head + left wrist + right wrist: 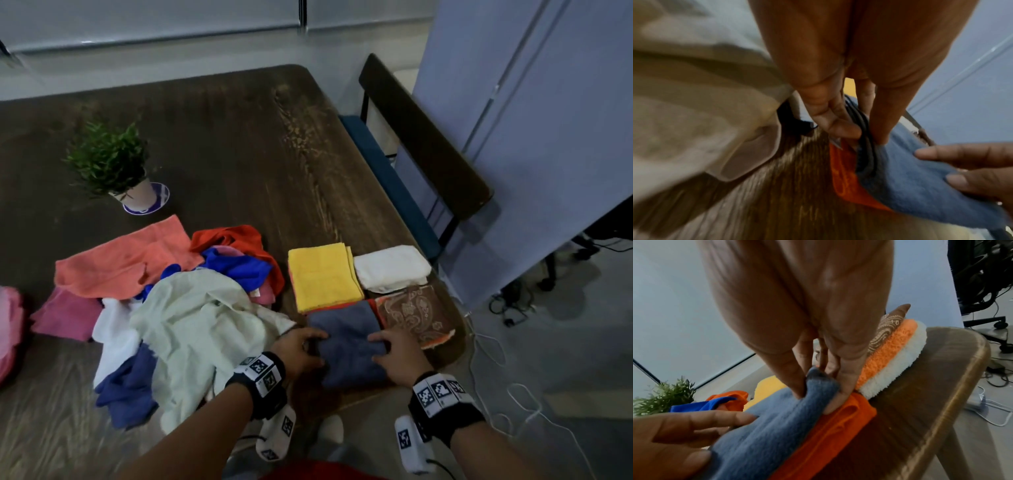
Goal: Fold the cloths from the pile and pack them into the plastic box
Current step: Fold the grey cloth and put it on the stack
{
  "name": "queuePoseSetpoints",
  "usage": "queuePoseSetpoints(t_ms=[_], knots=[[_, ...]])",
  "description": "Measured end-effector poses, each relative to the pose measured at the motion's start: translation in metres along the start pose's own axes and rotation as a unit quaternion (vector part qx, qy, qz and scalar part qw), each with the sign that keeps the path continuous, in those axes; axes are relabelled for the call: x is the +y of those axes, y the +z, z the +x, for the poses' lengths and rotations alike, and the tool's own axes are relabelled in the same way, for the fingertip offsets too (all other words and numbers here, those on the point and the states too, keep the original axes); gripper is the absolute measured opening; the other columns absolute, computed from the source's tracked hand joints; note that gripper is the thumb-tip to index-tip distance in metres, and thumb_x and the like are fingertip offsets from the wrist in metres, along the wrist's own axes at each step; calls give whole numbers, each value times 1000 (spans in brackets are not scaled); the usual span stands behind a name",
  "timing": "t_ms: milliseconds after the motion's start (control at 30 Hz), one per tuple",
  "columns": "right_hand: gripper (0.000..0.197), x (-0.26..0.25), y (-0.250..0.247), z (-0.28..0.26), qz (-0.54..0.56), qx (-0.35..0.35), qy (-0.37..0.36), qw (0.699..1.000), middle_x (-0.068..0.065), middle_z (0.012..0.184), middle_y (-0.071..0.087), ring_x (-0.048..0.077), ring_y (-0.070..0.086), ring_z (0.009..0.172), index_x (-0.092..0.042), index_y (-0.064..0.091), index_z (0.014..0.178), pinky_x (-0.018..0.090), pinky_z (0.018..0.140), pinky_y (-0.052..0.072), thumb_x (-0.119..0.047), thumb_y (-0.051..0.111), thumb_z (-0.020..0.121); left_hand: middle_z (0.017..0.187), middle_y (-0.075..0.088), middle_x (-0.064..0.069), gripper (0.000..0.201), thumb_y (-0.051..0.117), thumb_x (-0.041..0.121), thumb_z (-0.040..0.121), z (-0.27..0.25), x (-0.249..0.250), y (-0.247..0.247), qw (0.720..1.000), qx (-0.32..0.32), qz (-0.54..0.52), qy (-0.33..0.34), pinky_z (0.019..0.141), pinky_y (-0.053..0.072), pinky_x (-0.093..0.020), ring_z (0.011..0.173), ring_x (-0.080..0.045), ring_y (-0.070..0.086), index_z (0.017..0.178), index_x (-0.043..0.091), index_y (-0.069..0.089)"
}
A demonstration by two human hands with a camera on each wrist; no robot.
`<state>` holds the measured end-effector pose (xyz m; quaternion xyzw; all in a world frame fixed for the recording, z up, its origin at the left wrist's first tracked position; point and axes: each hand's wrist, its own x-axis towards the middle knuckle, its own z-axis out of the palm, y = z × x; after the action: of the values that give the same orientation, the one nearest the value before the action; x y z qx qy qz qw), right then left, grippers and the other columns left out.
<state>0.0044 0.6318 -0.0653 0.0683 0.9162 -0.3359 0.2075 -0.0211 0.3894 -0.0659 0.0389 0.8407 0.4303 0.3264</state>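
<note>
A grey-blue fleece cloth, folded into a thick rectangle, lies on an orange cloth at the near right corner of the wooden table. The left hand pinches its left edge and the right hand pinches its right. Close behind sit a folded yellow cloth, white towel and brown paisley cloth; the unfolded pile crowds the left hand's side, a potted plant farther back

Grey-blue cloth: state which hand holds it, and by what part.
Both hold it. The left hand pinches the grey-blue cloth at its left edge; the right hand pinches its right edge, above an orange cloth.
</note>
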Motion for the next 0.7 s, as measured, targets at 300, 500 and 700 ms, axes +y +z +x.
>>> queuePoseSetpoints(t_ms=[300, 500, 700], knots=[[48, 3, -4, -5, -11, 47, -61, 997, 4, 142, 42, 16, 43, 129, -12, 59, 133, 19, 108, 29, -6, 68, 86, 151, 27, -6, 82, 77, 11, 69, 11, 8, 11, 995, 50, 88, 9, 109, 31, -24, 135, -24, 37, 142, 25, 42], [59, 1, 0, -9, -107, -42, -29, 993, 6, 157, 26, 23, 34, 142, -15, 42, 147, 30, 118, 27, -20, 62, 92, 153, 26, -10, 84, 74, 17, 76, 9, 10, 18, 991, 36, 128, -26, 111, 29, -25, 137, -27, 34, 148, 23, 32], [43, -15, -2, -13, -147, 58, -82, 984, 2, 152, 31, 22, 41, 135, -16, 55, 132, 29, 112, 34, -11, 59, 89, 156, 16, -8, 81, 69, 16, 82, 8, 13, 20, 989, 59, 133, -25, 112, 27, -24, 141, -27, 28, 150, 20, 25]])
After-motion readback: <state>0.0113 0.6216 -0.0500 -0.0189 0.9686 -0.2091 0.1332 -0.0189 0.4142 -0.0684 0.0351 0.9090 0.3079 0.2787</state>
